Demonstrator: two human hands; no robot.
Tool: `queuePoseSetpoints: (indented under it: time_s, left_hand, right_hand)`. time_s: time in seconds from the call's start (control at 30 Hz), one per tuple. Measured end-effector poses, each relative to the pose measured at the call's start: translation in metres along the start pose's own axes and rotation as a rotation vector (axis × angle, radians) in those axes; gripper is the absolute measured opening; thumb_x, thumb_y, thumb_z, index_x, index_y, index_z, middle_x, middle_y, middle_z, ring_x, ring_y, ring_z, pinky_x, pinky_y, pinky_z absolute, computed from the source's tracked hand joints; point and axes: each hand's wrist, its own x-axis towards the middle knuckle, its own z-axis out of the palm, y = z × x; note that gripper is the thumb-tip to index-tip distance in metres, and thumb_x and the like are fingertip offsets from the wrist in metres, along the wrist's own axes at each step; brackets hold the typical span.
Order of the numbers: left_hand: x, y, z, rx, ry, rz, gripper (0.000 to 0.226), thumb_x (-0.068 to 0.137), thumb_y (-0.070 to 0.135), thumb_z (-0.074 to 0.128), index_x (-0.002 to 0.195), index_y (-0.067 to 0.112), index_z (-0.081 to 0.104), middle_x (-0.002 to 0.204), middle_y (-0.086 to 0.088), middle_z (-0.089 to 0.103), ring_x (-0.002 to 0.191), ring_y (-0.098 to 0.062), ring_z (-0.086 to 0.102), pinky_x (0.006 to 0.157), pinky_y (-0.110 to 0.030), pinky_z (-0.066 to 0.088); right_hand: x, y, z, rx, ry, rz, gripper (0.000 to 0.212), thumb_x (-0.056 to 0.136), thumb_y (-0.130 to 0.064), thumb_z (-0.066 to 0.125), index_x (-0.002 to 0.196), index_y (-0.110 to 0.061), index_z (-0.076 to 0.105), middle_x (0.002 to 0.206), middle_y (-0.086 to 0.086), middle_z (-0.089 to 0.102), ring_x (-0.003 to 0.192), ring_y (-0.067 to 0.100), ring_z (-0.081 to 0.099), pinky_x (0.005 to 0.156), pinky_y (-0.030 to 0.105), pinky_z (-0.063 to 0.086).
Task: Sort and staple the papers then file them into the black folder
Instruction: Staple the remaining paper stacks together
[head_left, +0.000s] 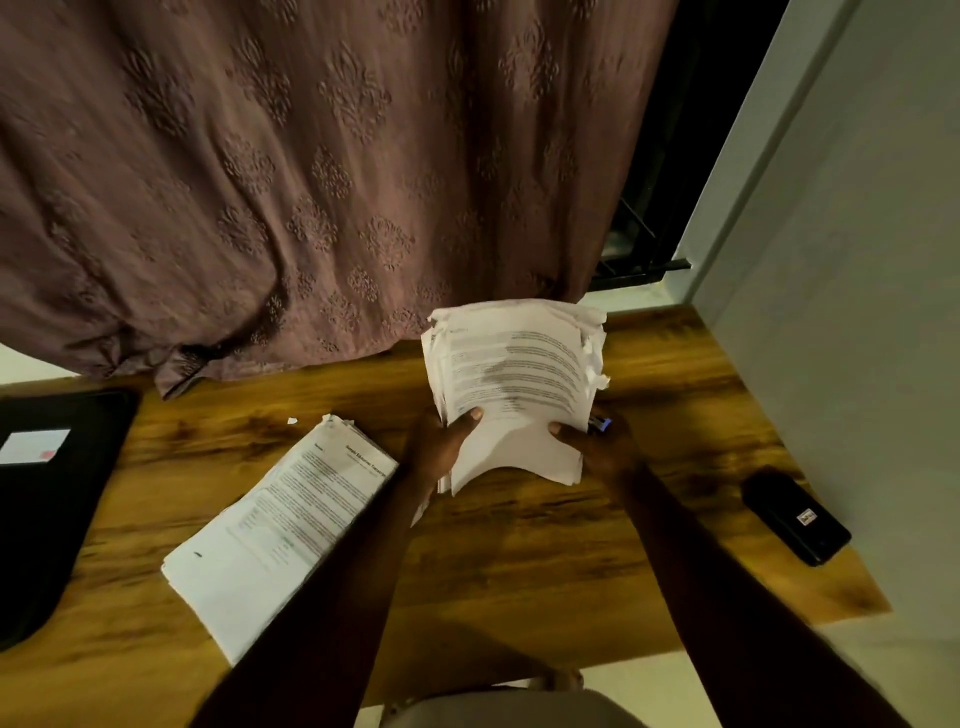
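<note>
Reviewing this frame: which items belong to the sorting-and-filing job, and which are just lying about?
Job: held papers, gripped by left hand and right hand; paper stack on the table; black folder.
Lying about: black object, paper scrap, curtain.

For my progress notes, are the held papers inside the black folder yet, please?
No, the left hand and right hand hold the papers away from the black folder.

Both hands are on the paper stack (514, 374): left hand (441, 447) and right hand (602, 452) grip its near corners, thumbs on top, holding the sheets over the wooden table (519, 561). A second pile (280, 519) lies flat to the left, with the black folder (47, 509) at the left edge. There's a dark phone (795, 514) to the right and a curtain (260, 182) behind.
</note>
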Motion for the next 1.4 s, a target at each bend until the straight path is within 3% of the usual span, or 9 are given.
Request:
queuePoseSetpoints:
  time_s: [0.1, 0.2, 0.33, 0.43, 0.53, 0.77, 0.93, 1.1, 1.4]
  left_hand:
    - [0.003, 0.002, -0.004, 0.02, 0.005, -0.046, 0.027, 0.076, 0.054, 0.08, 0.087, 0.032, 0.071, 0.097, 0.001, 0.076, 0.093, -0.024, 0.072, 0.091, -0.051, 0.058]
    - [0.002, -0.015, -0.001, 0.053, -0.031, -0.05, 0.047, 0.064, 0.068, 0.078, 0.092, 0.03, 0.072, 0.105, -0.004, 0.076, 0.098, -0.025, 0.072, 0.092, -0.054, 0.057]
    - [-0.008, -0.015, 0.004, 0.14, -0.013, -0.047, 0.04, 0.089, 0.047, 0.071, 0.11, 0.014, 0.07, 0.106, -0.007, 0.073, 0.099, -0.023, 0.069, 0.085, -0.039, 0.058]
    - [0.001, -0.007, 0.005, 0.182, 0.015, -0.056, 0.037, 0.094, 0.037, 0.068, 0.107, 0.003, 0.069, 0.095, -0.005, 0.069, 0.089, -0.022, 0.065, 0.072, -0.028, 0.052]
    - [0.014, 0.001, -0.001, 0.171, -0.04, -0.05, 0.033, 0.095, 0.03, 0.068, 0.115, 0.005, 0.069, 0.104, -0.004, 0.068, 0.1, -0.026, 0.067, 0.085, -0.04, 0.055]
    - [0.024, 0.0, -0.032, -0.017, -0.326, -0.097, 0.042, 0.093, 0.011, 0.069, 0.133, 0.022, 0.06, 0.134, 0.004, 0.064, 0.127, -0.016, 0.058, 0.109, -0.037, 0.045]
    - [0.013, 0.0, -0.04, -0.062, -0.496, -0.192, 0.039, 0.091, 0.004, 0.068, 0.122, 0.027, 0.063, 0.113, 0.017, 0.074, 0.108, -0.001, 0.067, 0.087, -0.02, 0.054]
    - [0.003, -0.008, -0.039, -0.179, -0.537, -0.306, 0.047, 0.084, 0.006, 0.073, 0.129, 0.017, 0.063, 0.126, -0.003, 0.071, 0.119, -0.024, 0.065, 0.102, -0.045, 0.051]
    - [0.006, -0.004, -0.045, -0.248, -0.452, -0.301, 0.064, 0.068, 0.034, 0.09, 0.124, 0.014, 0.066, 0.123, -0.01, 0.072, 0.112, -0.029, 0.069, 0.1, -0.052, 0.052]
  right_hand:
    - [0.002, 0.002, -0.003, -0.018, -0.006, -0.016, 0.027, 0.083, -0.009, 0.08, 0.098, -0.029, 0.07, 0.1, -0.008, 0.073, 0.092, 0.009, 0.07, 0.075, 0.028, 0.061]
    - [0.0, 0.01, -0.005, -0.094, 0.003, -0.018, 0.026, 0.081, -0.011, 0.081, 0.102, -0.021, 0.071, 0.106, 0.004, 0.073, 0.096, 0.014, 0.069, 0.083, 0.035, 0.061]
    - [0.004, 0.015, -0.004, -0.145, 0.009, -0.023, 0.022, 0.08, -0.01, 0.082, 0.097, -0.02, 0.071, 0.104, 0.008, 0.074, 0.098, 0.024, 0.07, 0.087, 0.046, 0.059]
    - [0.008, 0.009, -0.004, -0.111, 0.01, 0.035, 0.021, 0.08, -0.014, 0.083, 0.091, -0.027, 0.071, 0.096, -0.005, 0.073, 0.094, 0.017, 0.07, 0.083, 0.04, 0.06]
    - [0.013, 0.003, -0.008, -0.059, -0.057, 0.079, 0.027, 0.08, -0.009, 0.082, 0.101, -0.022, 0.072, 0.1, -0.004, 0.074, 0.1, 0.023, 0.071, 0.081, 0.036, 0.06]
    - [0.011, -0.018, -0.012, 0.203, -0.205, 0.112, 0.038, 0.084, -0.002, 0.073, 0.121, -0.011, 0.067, 0.119, 0.01, 0.072, 0.104, 0.028, 0.072, 0.085, 0.043, 0.06]
    - [0.033, -0.023, -0.013, 0.374, -0.06, 0.2, 0.043, 0.086, -0.017, 0.077, 0.126, -0.011, 0.066, 0.121, 0.015, 0.071, 0.111, 0.037, 0.068, 0.099, 0.058, 0.051]
    - [0.039, -0.026, -0.012, 0.343, 0.001, 0.197, 0.032, 0.089, -0.011, 0.072, 0.121, -0.009, 0.067, 0.115, 0.015, 0.073, 0.102, 0.035, 0.072, 0.087, 0.051, 0.059]
    - [0.036, -0.024, -0.012, 0.257, -0.058, 0.14, 0.049, 0.082, -0.018, 0.08, 0.127, -0.008, 0.064, 0.12, 0.017, 0.071, 0.108, 0.038, 0.069, 0.092, 0.054, 0.056]
